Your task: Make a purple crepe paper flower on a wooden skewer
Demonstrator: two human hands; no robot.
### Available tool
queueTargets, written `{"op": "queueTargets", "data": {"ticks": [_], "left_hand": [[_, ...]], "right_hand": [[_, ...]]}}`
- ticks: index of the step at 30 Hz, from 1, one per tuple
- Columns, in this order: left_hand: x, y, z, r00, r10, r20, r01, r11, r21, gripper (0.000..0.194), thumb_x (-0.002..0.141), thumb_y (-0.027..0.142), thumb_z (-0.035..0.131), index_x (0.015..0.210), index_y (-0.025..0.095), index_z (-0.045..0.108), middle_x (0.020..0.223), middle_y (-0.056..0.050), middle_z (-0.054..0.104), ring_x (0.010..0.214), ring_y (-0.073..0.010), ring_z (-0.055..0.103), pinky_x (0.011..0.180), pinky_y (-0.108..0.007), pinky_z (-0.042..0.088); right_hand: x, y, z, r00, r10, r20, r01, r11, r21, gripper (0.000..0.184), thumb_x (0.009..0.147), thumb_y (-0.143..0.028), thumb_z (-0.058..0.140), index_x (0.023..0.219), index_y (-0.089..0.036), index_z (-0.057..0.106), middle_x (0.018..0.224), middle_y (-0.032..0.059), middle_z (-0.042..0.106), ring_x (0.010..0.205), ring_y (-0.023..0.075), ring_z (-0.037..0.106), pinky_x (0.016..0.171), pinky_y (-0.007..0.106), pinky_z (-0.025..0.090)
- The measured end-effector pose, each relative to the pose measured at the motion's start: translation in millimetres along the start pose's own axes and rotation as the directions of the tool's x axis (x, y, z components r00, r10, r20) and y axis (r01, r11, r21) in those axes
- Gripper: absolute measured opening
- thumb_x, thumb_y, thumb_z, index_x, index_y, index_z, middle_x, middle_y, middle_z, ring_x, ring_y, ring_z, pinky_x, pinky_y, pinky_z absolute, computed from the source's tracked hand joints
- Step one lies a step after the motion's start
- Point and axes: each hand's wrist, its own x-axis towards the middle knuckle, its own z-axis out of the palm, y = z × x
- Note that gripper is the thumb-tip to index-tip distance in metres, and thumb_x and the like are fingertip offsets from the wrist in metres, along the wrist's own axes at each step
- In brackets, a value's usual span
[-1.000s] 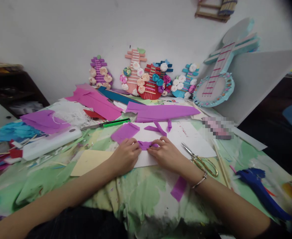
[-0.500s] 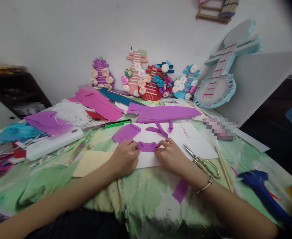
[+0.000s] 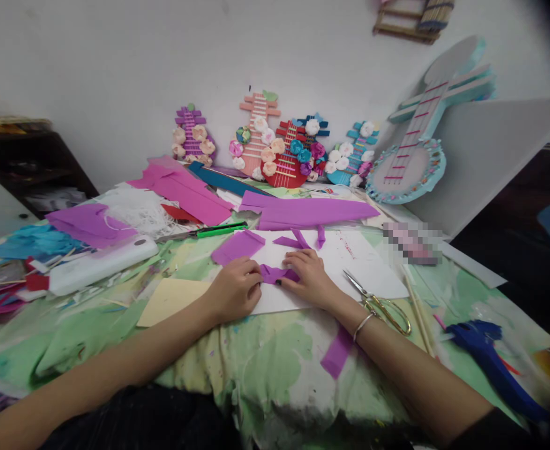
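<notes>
A folded strip of purple crepe paper (image 3: pixel 271 274) lies across a white sheet (image 3: pixel 373 265). My left hand (image 3: pixel 237 287) pinches its left end, fingers curled. From the right, my right hand (image 3: pixel 309 278) reaches over the strip, its thumb at the lower edge and its fingers stretched across the right end, which they partly hide. Just behind are purple cut pieces (image 3: pixel 298 239) and a folded purple piece (image 3: pixel 238 247). Gold-handled scissors (image 3: pixel 382 309) rest beside my right wrist, and another purple scrap (image 3: pixel 338 353) lies under that forearm.
A blue glue gun (image 3: pixel 485 356) lies at the right. Toward the left are a green cutter (image 3: pixel 221 230), a white plastic case (image 3: pixel 104 265) and a yellow sheet (image 3: pixel 174 303). Decorated paper lutes (image 3: pixel 287 156) lean on the wall, near a large pale-blue one (image 3: pixel 409 150).
My right hand has slid left along the strip, its fingers now stretched over it instead of pinching the right end. My left hand stays at the left end.
</notes>
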Motion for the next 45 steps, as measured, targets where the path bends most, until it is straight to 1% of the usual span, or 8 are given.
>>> {"op": "queueTargets", "data": {"ticks": [5, 9, 14, 22, 27, 34, 39, 45], "left_hand": [[3, -2, 4.1, 0.993, -0.090, -0.075, 0.089, 0.996, -0.024, 0.031, 0.080, 0.019, 0.051, 0.110, 0.014, 0.059, 0.101, -0.012, 0.059, 0.095, -0.0227, 0.054, 0.085, -0.037, 0.045], [4, -9, 11.5, 0.973, -0.229, 0.018, 0.230, 0.967, -0.111, 0.052, 0.080, 0.030, 0.057, 0.127, 0.013, 0.044, 0.113, -0.014, 0.056, 0.105, -0.0266, 0.051, 0.090, -0.042, 0.043], [6, -15, 12.0, 0.948, -0.302, 0.100, 0.317, 0.921, -0.227, 0.047, 0.072, 0.028, 0.066, 0.116, 0.016, 0.055, 0.104, -0.010, 0.062, 0.097, -0.0251, 0.056, 0.086, -0.041, 0.044], [9, -8, 2.6, 0.918, -0.326, 0.227, 0.398, 0.771, -0.498, 0.060, 0.067, 0.029, 0.071, 0.122, 0.018, 0.051, 0.081, -0.002, 0.064, 0.064, -0.0129, 0.054, 0.060, -0.025, 0.044], [11, -5, 1.2, 0.878, -0.404, 0.256, 0.465, 0.599, -0.652, 0.047, 0.069, 0.029, 0.070, 0.112, 0.014, 0.058, 0.089, -0.007, 0.066, 0.073, -0.0152, 0.060, 0.062, -0.024, 0.047], [16, 8, -8.5, 0.764, -0.405, 0.502, 0.624, 0.268, -0.734, 0.019, 0.075, 0.030, 0.063, 0.079, 0.011, 0.062, 0.047, 0.000, 0.058, 0.037, -0.0063, 0.045, 0.039, -0.016, 0.032], [16, 10, -8.9, 0.751, -0.446, 0.487, 0.618, 0.215, -0.757, 0.020, 0.073, 0.029, 0.066, 0.080, 0.011, 0.059, 0.047, 0.002, 0.059, 0.036, -0.0051, 0.044, 0.038, -0.015, 0.032], [16, 9, -6.7, 0.714, -0.481, 0.510, 0.636, 0.140, -0.759, 0.023, 0.076, 0.032, 0.064, 0.086, 0.011, 0.060, 0.046, 0.002, 0.057, 0.034, -0.0036, 0.041, 0.036, -0.014, 0.028]], "right_hand": [[3, -8, 0, 1.000, 0.011, 0.001, -0.011, 0.983, 0.185, 0.015, 0.072, -0.022, 0.068, 0.083, -0.017, 0.059, 0.092, 0.0049, 0.062, 0.092, 0.0210, 0.051, 0.084, 0.036, 0.038], [3, -10, -1, 0.998, 0.063, 0.000, -0.061, 0.978, 0.199, 0.026, 0.069, -0.022, 0.070, 0.090, -0.016, 0.056, 0.091, 0.0063, 0.061, 0.086, 0.0195, 0.052, 0.076, 0.032, 0.040], [3, -7, -3, 0.982, 0.178, 0.061, -0.187, 0.963, 0.192, 0.037, 0.065, -0.028, 0.073, 0.096, -0.015, 0.056, 0.089, 0.0063, 0.061, 0.081, 0.0191, 0.053, 0.069, 0.031, 0.040], [-1, -10, -3, 0.957, 0.188, 0.222, -0.285, 0.750, 0.597, 0.019, 0.068, -0.018, 0.065, 0.087, -0.016, 0.064, 0.078, 0.0012, 0.064, 0.069, 0.0131, 0.057, 0.063, 0.024, 0.043], [0, -18, -8, 0.960, 0.172, 0.219, -0.276, 0.687, 0.672, 0.014, 0.070, -0.020, 0.064, 0.082, -0.015, 0.067, 0.075, 0.0010, 0.063, 0.066, 0.0124, 0.054, 0.058, 0.022, 0.040], [-1, -18, -10, 0.947, 0.196, 0.253, -0.320, 0.593, 0.739, 0.012, 0.072, -0.025, 0.064, 0.079, -0.014, 0.066, 0.071, 0.0022, 0.065, 0.066, 0.0139, 0.057, 0.060, 0.023, 0.042], [0, -17, -11, 0.945, 0.151, 0.289, -0.326, 0.487, 0.811, 0.014, 0.075, -0.026, 0.062, 0.082, -0.014, 0.063, 0.066, 0.0028, 0.065, 0.063, 0.0130, 0.059, 0.062, 0.024, 0.043], [0, -18, -11, 0.937, 0.162, 0.309, -0.349, 0.481, 0.804, 0.014, 0.075, -0.025, 0.063, 0.084, -0.014, 0.063, 0.064, 0.0013, 0.064, 0.060, 0.0113, 0.058, 0.061, 0.023, 0.043]]}}
